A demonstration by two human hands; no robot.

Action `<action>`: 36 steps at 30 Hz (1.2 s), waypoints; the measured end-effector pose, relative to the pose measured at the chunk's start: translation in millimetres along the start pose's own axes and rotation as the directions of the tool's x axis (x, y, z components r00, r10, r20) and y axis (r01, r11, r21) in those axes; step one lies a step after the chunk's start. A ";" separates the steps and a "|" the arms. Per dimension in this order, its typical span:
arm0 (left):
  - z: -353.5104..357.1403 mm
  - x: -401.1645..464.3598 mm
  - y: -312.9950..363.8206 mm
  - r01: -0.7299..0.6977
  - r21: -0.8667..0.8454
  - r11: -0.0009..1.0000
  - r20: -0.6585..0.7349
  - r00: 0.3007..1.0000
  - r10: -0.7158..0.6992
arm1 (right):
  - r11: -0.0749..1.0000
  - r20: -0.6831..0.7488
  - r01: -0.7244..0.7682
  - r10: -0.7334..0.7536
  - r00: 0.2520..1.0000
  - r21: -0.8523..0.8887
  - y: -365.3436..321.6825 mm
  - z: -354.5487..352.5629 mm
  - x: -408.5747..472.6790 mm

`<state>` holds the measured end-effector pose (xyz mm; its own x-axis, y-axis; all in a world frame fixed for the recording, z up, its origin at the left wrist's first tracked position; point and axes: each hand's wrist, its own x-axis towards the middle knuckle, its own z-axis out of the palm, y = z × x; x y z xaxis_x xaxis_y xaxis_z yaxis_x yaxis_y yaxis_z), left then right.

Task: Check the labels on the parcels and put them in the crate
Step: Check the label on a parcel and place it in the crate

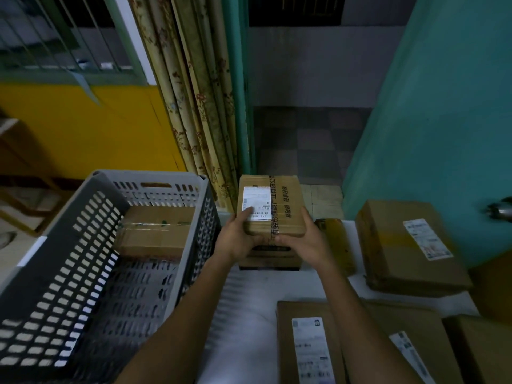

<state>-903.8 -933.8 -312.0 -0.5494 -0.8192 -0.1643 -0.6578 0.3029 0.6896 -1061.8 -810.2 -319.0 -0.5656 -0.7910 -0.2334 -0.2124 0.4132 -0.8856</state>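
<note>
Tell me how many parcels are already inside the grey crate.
1. A single taped cardboard parcel lies at the far end of the grey crate. The rest of the crate floor that shows is bare, though the near wall may hide a bit.

I read this as a room in a plain home put to use as a small parcel-sorting spot, not a proper warehouse. I see a floral curtain (194,101) hanging by a barred window (63,37), a yellow-painted wall (83,128), a teal door (443,120) open onto a checkered tiled floor (310,139). On the white-covered surface (243,328) before me lie labelled cardboard parcels (407,245) beside a grey perforated plastic crate (83,273).
</note>
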 end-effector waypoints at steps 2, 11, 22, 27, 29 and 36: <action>-7.1 -9.1 10.6 -0.032 -0.059 0.998 -0.055 0.998 0.028 | 0.999 -0.044 0.010 -0.008 0.999 0.043 -11.1 -6.2 -10.3; -40.6 -68.2 59.2 -0.153 -0.235 0.960 -0.231 0.968 0.097 | 0.980 -0.248 0.116 -0.073 0.966 0.163 -65.4 -41.3 -81.1; -82.5 -151.7 103.9 -0.365 -0.419 0.831 -0.455 0.877 0.156 | 0.940 -0.420 0.292 -0.197 0.886 0.174 -105.2 -49.6 -165.5; -98.7 -171.6 107.5 -0.397 -0.420 0.816 -0.482 0.859 0.170 | 0.886 -0.422 0.399 -0.277 0.863 0.235 -117.5 -52.6 -189.0; -102.8 -177.6 104.7 -0.412 -0.424 0.807 -0.467 0.862 0.195 | 0.879 -0.438 0.420 -0.293 0.850 0.225 -119.9 -52.4 -193.0; -110.1 -187.4 100.5 -0.450 -0.469 0.760 -0.413 0.872 0.262 | 0.859 -0.471 0.449 -0.299 0.830 0.246 -122.4 -51.1 -200.1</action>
<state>-810.2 -803.5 -134.2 -0.4390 -0.8364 0.3282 -0.0107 0.3702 0.9289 -963.4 -679.5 -143.4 -0.7813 -0.5671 0.2605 -0.2404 -0.1117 -0.9642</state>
